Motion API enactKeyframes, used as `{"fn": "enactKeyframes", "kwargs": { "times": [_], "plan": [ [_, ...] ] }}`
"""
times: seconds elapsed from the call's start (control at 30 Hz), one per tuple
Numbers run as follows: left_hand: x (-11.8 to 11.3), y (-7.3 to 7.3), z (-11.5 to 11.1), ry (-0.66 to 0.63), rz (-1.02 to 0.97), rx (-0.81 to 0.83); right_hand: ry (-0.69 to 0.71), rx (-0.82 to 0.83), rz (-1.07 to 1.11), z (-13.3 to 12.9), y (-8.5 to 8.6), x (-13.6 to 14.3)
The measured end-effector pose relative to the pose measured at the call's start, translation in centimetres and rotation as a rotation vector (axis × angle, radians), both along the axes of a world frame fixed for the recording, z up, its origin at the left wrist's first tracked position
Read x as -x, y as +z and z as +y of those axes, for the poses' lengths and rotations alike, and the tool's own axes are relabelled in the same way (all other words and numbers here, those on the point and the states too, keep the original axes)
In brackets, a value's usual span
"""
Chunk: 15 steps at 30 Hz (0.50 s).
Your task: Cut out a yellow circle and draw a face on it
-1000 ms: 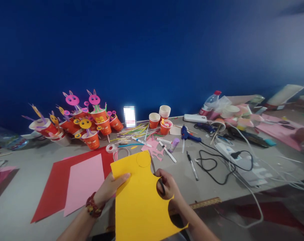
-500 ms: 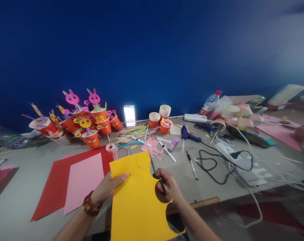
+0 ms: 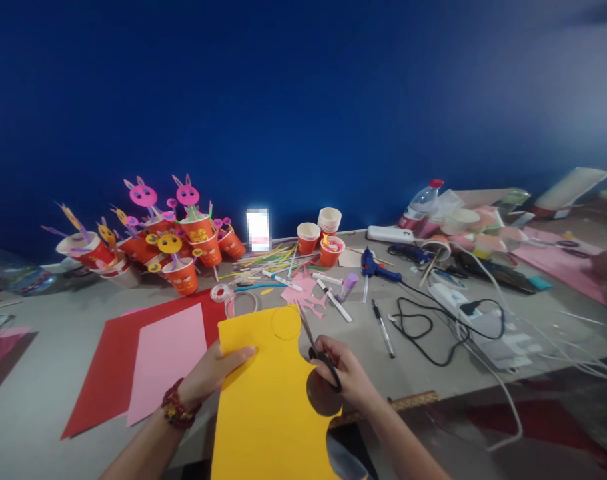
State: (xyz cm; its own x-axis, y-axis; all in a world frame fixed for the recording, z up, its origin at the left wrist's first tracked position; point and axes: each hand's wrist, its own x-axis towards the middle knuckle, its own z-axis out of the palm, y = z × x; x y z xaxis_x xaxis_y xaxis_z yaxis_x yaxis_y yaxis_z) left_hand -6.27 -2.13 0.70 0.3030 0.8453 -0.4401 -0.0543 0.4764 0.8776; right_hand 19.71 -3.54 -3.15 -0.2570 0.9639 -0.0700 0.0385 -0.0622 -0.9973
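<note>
My left hand (image 3: 214, 375) grips the left edge of a yellow sheet of paper (image 3: 268, 413), thumb on top. A circle is pencilled near the sheet's top edge, and rounded bites are cut out of its right side. My right hand (image 3: 341, 373) holds black-handled scissors (image 3: 314, 344), whose blades point up along the sheet's right edge beside the drawn circle. A beaded bracelet sits on my left wrist.
A red sheet (image 3: 103, 360) with a pink sheet (image 3: 166, 360) on it lies to the left. Behind are orange cups with paper rabbit heads (image 3: 183, 253), a tape roll (image 3: 222, 293), straws, markers, a blue glue gun (image 3: 376, 265), cables and a power strip (image 3: 476, 320). Another person's hand (image 3: 606, 265) is at far right.
The yellow sheet has slid down and turned slightly in my left hand. My right hand with the scissors has shifted a little to the right along the cut edge.
</note>
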Motion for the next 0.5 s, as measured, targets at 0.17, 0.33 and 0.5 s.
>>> {"fn": "enactKeyframes", "kwargs": {
  "times": [0.17, 0.33, 0.5],
  "plan": [
    [-0.22, 0.21, -0.27, 0.002, -0.024, 0.008, 0.01, 0.002, 0.018, -0.03, 0.3, 0.23],
    [-0.14, 0.33, -0.39, -0.023, -0.036, -0.005, 0.017, 0.009, 0.022, -0.06, 0.52, 0.27],
    [-0.08, 0.28, -0.43, 0.006, 0.024, -0.001, 0.039, 0.041, 0.029, -0.14, 0.43, 0.24]
  ]
}}
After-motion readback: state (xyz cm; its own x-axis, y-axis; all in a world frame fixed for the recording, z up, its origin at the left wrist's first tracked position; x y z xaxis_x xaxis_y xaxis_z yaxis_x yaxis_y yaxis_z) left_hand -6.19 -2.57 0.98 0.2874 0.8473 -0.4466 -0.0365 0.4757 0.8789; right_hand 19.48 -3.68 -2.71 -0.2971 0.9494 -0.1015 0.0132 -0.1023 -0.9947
